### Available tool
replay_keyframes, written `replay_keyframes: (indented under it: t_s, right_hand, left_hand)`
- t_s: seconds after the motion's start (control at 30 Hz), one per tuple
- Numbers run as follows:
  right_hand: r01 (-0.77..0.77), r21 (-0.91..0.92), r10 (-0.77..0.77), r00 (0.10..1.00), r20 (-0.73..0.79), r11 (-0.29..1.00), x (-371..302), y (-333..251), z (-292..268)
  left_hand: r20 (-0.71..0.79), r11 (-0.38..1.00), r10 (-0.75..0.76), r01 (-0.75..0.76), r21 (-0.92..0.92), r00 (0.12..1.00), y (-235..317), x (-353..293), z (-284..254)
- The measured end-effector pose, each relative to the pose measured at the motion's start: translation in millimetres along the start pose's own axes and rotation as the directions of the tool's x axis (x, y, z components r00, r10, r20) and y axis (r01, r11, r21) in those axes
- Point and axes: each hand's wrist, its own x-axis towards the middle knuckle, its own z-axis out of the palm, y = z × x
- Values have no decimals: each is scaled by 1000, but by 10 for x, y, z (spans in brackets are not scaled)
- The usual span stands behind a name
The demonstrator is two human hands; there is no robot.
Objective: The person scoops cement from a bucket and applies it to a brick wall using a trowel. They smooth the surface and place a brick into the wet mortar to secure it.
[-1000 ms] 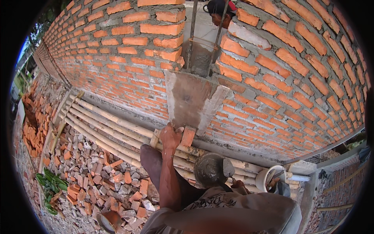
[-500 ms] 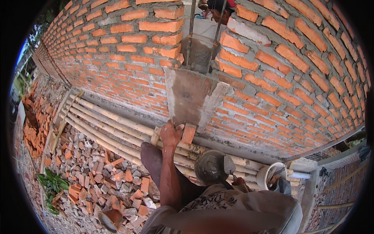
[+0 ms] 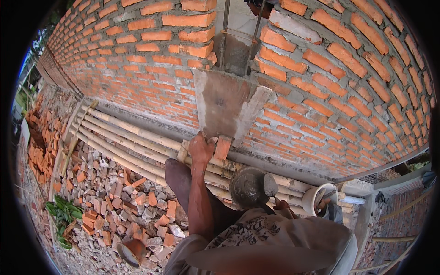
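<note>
My left hand [image 3: 201, 147] is curled in front of the concrete column [image 3: 222, 103], low down by the bamboo poles. Its fingers are bent, and whatever they may hold is hidden. Just right of it, an orange brick [image 3: 223, 147] stands against the foot of the column. Low on the right, my right hand [image 3: 285, 208], partly hidden by my shirt, grips a trowel [image 3: 270, 185]. Grey mortar shows on the trowel's blade, which lies over the right rim of a dark round mortar bucket [image 3: 245, 185].
Bamboo poles [image 3: 130, 143] form a platform along the brick wall [image 3: 151, 59]. Steel bars [image 3: 224, 34] rise above the column, with a person's head [image 3: 259, 7] behind. A whitish bucket [image 3: 314, 200] stands at right. Broken bricks [image 3: 133, 206] cover the ground at left.
The view has tilted slightly, so the wall sits higher and less of the person behind it shows. My left hand stays beside the brick; the trowel remains over the bucket's rim.
</note>
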Motion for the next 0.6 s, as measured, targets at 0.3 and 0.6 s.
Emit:
replay_keyframes:
  t_s: [0.3,0.6]
  right_hand:
    - [-35,-5,35,999,-8,999,117,52,96]
    - [-140,73,141,990,-11,987,19,-15,36]
  left_hand:
    - [-18,1000,8,-8,18,1000,-22,6,25]
    - [-31,1000,7,-6,25,1000,-54,16,54]
